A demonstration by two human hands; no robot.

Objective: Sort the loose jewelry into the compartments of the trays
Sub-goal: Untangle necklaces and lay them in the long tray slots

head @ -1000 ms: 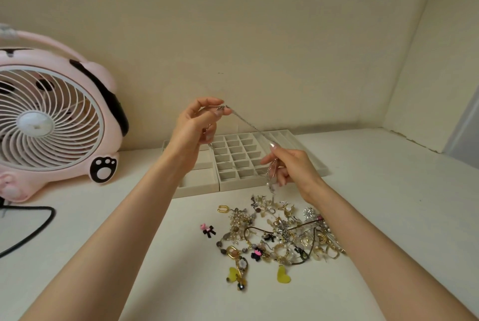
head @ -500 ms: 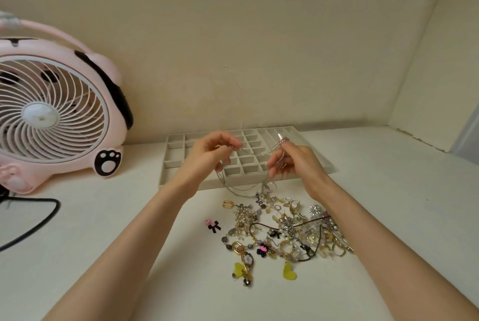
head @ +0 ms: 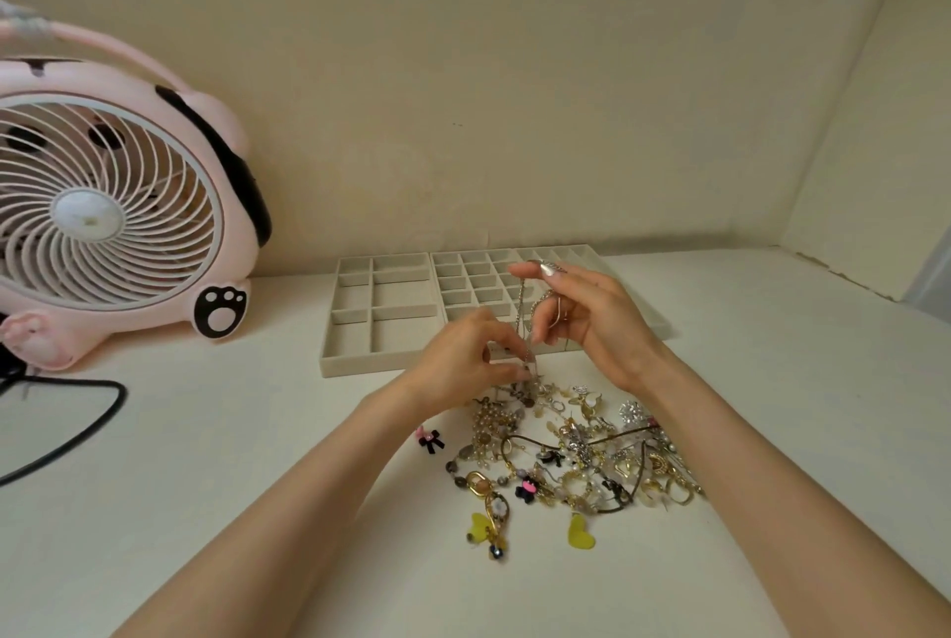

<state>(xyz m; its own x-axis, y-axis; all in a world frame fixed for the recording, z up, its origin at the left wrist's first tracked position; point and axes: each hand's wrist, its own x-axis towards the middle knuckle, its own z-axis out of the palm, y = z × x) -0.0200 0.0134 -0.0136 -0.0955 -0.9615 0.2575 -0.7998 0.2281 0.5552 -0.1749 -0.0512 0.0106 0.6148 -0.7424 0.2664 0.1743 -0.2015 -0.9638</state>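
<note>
— Where's the chain (head: pixel 523 313) right now?
— Strung up between both hands, just above the far edge of the pile of jewelry (head: pixel 576 457). It hangs nearly straight down in front of the trays

— What's the right hand (head: pixel 581 318) doing?
— It's the higher one. Thumb and forefinger pinch the top of the chain, and the other fingers curl in with a loop of it caught among them

— And the left hand (head: pixel 463 364)?
— Lower, close to the table (head: pixel 231 483). Its fingertips are pressed together on the bottom end of the chain, right where it meets the pile

— The trays?
— Side by side against the wall. The left tray (head: pixel 355 364) has bigger sections, the right tray (head: pixel 478 254) lots of small ones. I see nothing in the sections that show; the hands cover some

— Anything else around?
— A pink fan (head: pixel 103 225) on the left with a black cable (head: pixel 77 426), a pink and black bow (head: pixel 431 439) lying apart from the pile, and a yellow heart (head: pixel 581 532) at its near edge
</note>
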